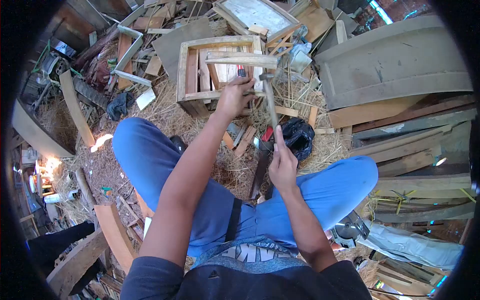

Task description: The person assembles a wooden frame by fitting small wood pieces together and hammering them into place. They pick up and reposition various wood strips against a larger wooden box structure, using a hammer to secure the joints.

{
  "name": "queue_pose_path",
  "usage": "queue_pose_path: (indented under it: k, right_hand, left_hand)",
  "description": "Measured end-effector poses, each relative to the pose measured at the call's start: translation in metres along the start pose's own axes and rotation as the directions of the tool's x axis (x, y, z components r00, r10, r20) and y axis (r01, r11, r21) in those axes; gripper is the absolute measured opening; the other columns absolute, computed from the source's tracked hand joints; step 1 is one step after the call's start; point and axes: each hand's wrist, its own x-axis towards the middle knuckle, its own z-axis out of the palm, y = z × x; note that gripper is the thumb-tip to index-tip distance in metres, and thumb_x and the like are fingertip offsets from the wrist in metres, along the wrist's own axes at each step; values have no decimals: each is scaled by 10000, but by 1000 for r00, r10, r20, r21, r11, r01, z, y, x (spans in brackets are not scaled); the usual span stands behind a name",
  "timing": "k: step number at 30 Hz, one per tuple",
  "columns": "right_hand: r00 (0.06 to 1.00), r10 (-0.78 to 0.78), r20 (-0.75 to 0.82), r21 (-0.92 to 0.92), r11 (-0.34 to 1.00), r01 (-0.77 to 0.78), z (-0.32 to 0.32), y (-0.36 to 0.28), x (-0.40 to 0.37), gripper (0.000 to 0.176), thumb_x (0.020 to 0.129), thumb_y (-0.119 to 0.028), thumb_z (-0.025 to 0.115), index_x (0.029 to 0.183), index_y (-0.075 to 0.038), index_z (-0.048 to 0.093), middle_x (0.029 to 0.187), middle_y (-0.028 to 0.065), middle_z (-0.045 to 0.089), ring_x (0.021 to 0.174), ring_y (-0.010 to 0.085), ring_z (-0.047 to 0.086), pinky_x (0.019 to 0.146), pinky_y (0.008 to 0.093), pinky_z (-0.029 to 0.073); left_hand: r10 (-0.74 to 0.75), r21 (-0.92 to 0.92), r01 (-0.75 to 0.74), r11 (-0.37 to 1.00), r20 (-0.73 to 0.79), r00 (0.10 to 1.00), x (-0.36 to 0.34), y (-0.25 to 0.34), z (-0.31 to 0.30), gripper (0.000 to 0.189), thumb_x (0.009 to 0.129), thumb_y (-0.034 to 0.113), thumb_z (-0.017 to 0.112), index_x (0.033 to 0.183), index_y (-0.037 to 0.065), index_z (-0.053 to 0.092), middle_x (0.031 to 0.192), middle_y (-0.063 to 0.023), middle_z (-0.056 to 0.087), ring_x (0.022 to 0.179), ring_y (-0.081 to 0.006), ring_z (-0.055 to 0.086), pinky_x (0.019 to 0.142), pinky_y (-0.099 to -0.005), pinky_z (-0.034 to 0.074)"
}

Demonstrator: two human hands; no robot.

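Note:
My right hand [283, 167] is wrapped round the wooden handle of a hammer [271, 102], whose metal head is up beside the box. My left hand [234, 98] is closed at the near side of a wooden box frame [183, 70]. From its fingers sticks up a red-and-black tool handle [241, 71]; the tool's lower end is hidden. A curved wooden piece [240, 59] lies across the box, just beyond that handle. The hammer head is to the right of my left fingers, apart from the tool handle.
Straw and wood scraps cover the ground. A black plastic bag [299, 140] lies by my right hand. Curved boards [405, 145] are stacked at the right, below a large wooden panel [395, 62]. An angle grinder [349, 231] rests beside my right knee. Planks [114, 227] lie at the left.

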Motion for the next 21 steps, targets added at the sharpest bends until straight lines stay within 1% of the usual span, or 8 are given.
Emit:
queue_pose_path:
  k: [3, 5, 6, 13, 15, 17, 19, 21]
  right_hand:
    - [998, 54, 13, -21, 998, -53, -2, -1, 0, 675, 937, 85, 524, 1557, -157, 409, 965, 244, 695, 865, 430, 689, 766, 475, 551]
    - [991, 103, 87, -1, 995, -103, -3, -2, 4, 684, 939, 85, 528, 1561, -172, 404, 977, 243, 695, 875, 427, 690, 766, 469, 551]
    - [999, 44, 21, 4, 999, -44, -1, -3, 1, 684, 939, 90, 528, 1563, -159, 400, 987, 238, 696, 888, 424, 692, 768, 463, 553]
    - [999, 30, 23, 10, 999, -30, 3, 0, 2, 682, 927, 110, 518, 1559, -119, 403, 979, 246, 697, 893, 414, 700, 779, 455, 555]
    - [999, -37, -13, -23, 999, 37, 4, 2, 1, 700, 915, 125, 508, 1563, -113, 394, 981, 249, 694, 895, 407, 703, 779, 446, 556]
    - [999, 10, 32, -18, 1000, -9, -1, 1, 1, 702, 913, 126, 506, 1563, -112, 393, 972, 252, 692, 893, 408, 702, 778, 445, 555]
    - [996, 43, 75, -1, 999, -43, 2, 1, 7, 704, 910, 126, 505, 1563, -110, 393, 964, 254, 689, 890, 409, 702, 777, 444, 554]
    - [997, -53, -49, -5, 999, 53, 5, 0, -3, 693, 912, 116, 506, 1557, -115, 406, 979, 271, 687, 895, 418, 699, 782, 449, 551]
  left_hand:
    - [2, 14, -2, 1000, 8, 1000, 0, 2, -1, 535, 738, 170, 851, 1248, 94, 710, 1257, -151, 677, 1119, -343, 662, 978, -417, 541]
    - [13, -2, -13, 1000, 12, 1000, 5, 2, -3, 527, 742, 169, 848, 1248, 102, 713, 1259, -158, 676, 1112, -346, 664, 979, -418, 540]
    - [7, -2, -7, 1000, 7, 1000, 5, 3, -3, 523, 742, 169, 848, 1243, 96, 715, 1259, -161, 675, 1110, -348, 664, 978, -417, 541]
    - [-30, -34, 31, 999, 16, 999, 1, 0, -1, 516, 746, 173, 849, 1235, 71, 716, 1267, -166, 676, 1133, -350, 660, 984, -413, 541]
    - [-30, -27, 31, 999, 15, 999, 0, 0, 1, 525, 739, 188, 858, 1235, 83, 720, 1258, -164, 681, 1132, -346, 662, 980, -410, 543]
    - [1, 1, -1, 1000, 12, 1000, 2, 2, 1, 521, 734, 189, 859, 1229, 93, 725, 1249, -163, 685, 1125, -344, 665, 980, -408, 542]
    - [-36, -52, 36, 998, 16, 999, 4, 4, -4, 503, 732, 169, 851, 1213, 90, 731, 1244, -157, 689, 1120, -343, 667, 988, -412, 537]
    - [-36, -1, 36, 999, 18, 999, -1, 2, -4, 490, 728, 154, 846, 1200, 83, 735, 1239, -151, 691, 1117, -342, 668, 995, -419, 533]
